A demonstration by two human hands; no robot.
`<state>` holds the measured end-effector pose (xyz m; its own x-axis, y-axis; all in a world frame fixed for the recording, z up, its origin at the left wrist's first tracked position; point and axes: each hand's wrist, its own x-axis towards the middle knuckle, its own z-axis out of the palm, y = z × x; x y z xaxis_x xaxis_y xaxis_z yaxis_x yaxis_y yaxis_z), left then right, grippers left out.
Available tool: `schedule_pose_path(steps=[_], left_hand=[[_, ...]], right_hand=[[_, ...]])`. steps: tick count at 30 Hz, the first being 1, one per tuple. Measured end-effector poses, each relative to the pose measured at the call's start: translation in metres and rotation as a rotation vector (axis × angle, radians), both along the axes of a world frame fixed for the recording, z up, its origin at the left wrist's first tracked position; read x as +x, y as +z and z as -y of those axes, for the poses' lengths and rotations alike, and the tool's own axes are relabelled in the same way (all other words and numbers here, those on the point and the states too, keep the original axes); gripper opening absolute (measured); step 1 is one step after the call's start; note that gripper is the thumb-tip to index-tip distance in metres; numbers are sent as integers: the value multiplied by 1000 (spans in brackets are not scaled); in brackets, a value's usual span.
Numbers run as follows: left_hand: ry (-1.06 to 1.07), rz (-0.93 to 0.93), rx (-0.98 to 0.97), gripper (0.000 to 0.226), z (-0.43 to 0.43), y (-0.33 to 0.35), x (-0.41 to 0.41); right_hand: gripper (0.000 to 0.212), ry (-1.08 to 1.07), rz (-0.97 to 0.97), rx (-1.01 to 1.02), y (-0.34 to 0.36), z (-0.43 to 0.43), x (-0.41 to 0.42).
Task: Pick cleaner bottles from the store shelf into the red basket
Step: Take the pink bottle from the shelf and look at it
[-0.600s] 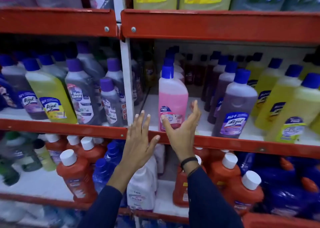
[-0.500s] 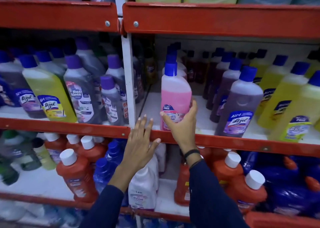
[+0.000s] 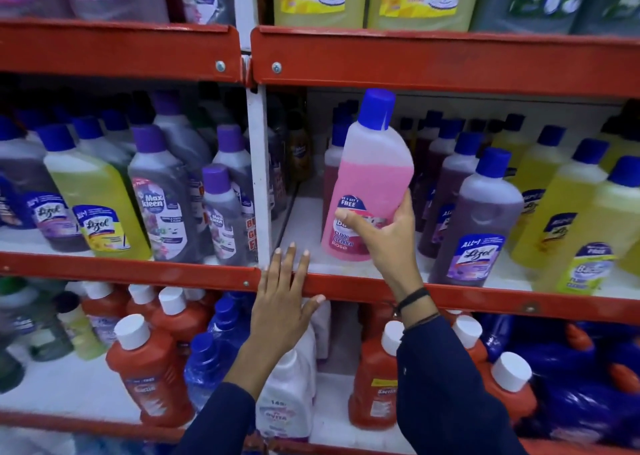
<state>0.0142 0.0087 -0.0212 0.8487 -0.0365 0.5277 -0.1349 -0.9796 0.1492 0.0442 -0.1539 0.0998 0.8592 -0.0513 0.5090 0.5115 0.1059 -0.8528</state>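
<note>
A pink rose floor cleaner bottle [image 3: 367,177] with a blue cap is tilted to the right, its base just above the middle shelf board. My right hand [image 3: 388,236] grips its lower label area from the right. My left hand [image 3: 284,302] lies flat with fingers spread on the red front rail of the middle shelf [image 3: 138,274], left of the bottle. More pink bottles stand in a row behind it. The red basket is not in view.
Purple Lizol bottles [image 3: 478,219] and yellow ones [image 3: 561,219] stand right of the pink bottle. Grey Maxkleen bottles [image 3: 162,198] fill the left bay beyond the white upright post [image 3: 258,177]. Orange white-capped bottles [image 3: 152,368] crowd the lower shelf. The upper rail [image 3: 415,63] hangs close overhead.
My right hand closed on the pink bottle, lifted it off the shelf board and tipped it right. My left hand settled onto the red rail.
</note>
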Motion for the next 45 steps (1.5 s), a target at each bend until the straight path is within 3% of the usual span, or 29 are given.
schedule_pose_path(steps=[4,9,12,15,21,31,34,40,45], left_hand=[[31,-24,-40,76,5,1,-1],[-11,-85,-119,95,30,7,-7],[-67,-125,-145,99,56,11,-8],[-53,-160,-132,92,77,11,-6],[-40,-109,-104,80,79,6,-7],[-32,-168,-133,74,85,16,-14],[-170,-187,-280,67,111,34,-33],[-858,-316,-1004,60,209,87,-100],[-864,-349,-1043,40,265,77,-111]], right_hand=[[72,-7,36,-1,12,25,-29],[63,-110,-2,-8,-9,64,-66],[76,-180,-41,-31,-28,87,-88],[88,-224,-79,-49,-46,106,-107],[67,-233,-98,-101,-57,130,-135],[69,-208,-97,-109,-58,148,-147],[73,-148,-89,-83,-56,159,-146],[68,-41,-84,-49,-61,202,-153],[59,12,-153,-119,-87,259,-171]])
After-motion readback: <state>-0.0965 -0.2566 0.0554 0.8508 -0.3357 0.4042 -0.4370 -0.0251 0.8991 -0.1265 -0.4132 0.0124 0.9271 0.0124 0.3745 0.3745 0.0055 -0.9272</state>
